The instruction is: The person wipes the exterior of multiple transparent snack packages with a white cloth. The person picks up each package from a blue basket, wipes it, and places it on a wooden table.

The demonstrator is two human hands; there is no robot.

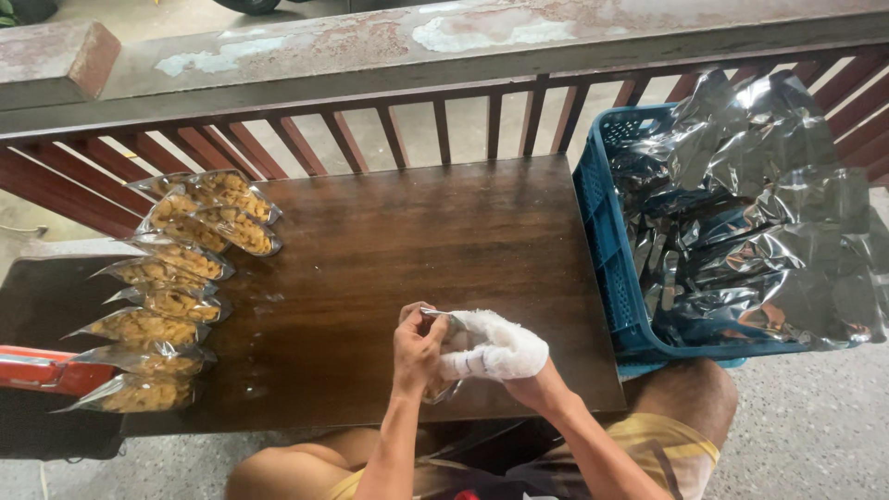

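Observation:
My left hand (419,350) is bare and pinches the top edge of a small clear plastic pouch (443,387) at the near edge of the dark wooden table (398,231). My right hand (497,350), wearing a white cloth glove, grips the same pouch from the right side. The two hands touch each other and hide most of the pouch. A silvery strip of the pouch's top edge shows above my fingers.
Several filled clear pouches of yellow-brown snack (176,278) lie in a row along the table's left side. A blue plastic crate (607,250) of crumpled silver foil bags (750,213) stands at the right. A red-brown railing (389,130) runs behind the table.

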